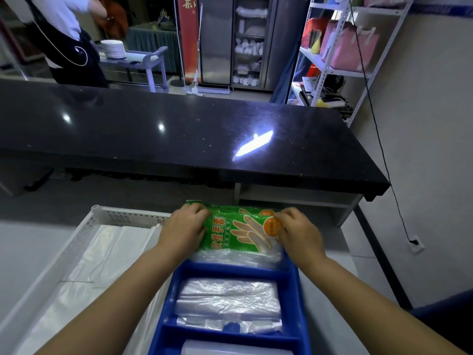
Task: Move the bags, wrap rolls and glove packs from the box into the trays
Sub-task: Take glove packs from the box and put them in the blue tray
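Observation:
A green glove pack (238,230) with orange print lies over the far compartment of a blue divided tray (291,298), on top of clear plastic packs. My left hand (183,228) grips the pack's left end. My right hand (298,233) pinches its right end near an orange circle. The tray's middle compartment holds folded clear plastic bags (227,295). A pale roll or pack (230,349) shows in the nearest compartment. To the left stands a white perforated tray (102,216) with clear bags (102,254) in it.
A long black counter (179,131) runs across behind the trays. A person in an apron (64,34) stands beyond it at the far left, by a cart with stacked plates (112,48). White metal shelving (340,52) stands at the right, with a black cable (378,139) hanging down the wall.

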A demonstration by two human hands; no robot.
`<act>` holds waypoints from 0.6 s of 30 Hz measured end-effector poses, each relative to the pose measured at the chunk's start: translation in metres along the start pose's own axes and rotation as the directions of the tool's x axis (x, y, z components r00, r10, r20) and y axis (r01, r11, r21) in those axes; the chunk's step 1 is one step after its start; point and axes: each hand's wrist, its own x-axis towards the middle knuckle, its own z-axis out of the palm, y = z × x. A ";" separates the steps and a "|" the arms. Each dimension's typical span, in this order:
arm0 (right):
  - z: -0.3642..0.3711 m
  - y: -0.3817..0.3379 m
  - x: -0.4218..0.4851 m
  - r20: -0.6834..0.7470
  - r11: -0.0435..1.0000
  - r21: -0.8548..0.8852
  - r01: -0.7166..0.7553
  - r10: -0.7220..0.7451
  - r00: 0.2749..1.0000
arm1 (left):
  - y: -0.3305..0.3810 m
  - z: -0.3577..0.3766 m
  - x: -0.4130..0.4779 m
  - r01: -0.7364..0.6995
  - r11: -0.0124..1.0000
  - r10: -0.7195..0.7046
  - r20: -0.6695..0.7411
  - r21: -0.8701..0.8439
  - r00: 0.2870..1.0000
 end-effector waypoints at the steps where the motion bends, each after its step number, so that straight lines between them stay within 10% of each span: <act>1: 0.002 0.001 0.003 -0.018 0.999 0.027 -0.044 0.044 0.999 | 0.004 0.003 0.005 -0.010 1.000 0.010 0.009 0.009 1.000; 10: 0.025 0.014 0.016 0.158 0.972 0.087 -0.220 0.205 0.966 | 0.016 0.032 0.032 -0.021 0.996 -0.001 0.241 0.091 0.970; 18: 0.021 0.027 0.012 0.153 0.962 0.210 -0.175 0.144 0.978 | 0.014 0.028 0.026 0.094 0.995 -0.088 0.138 -0.034 0.986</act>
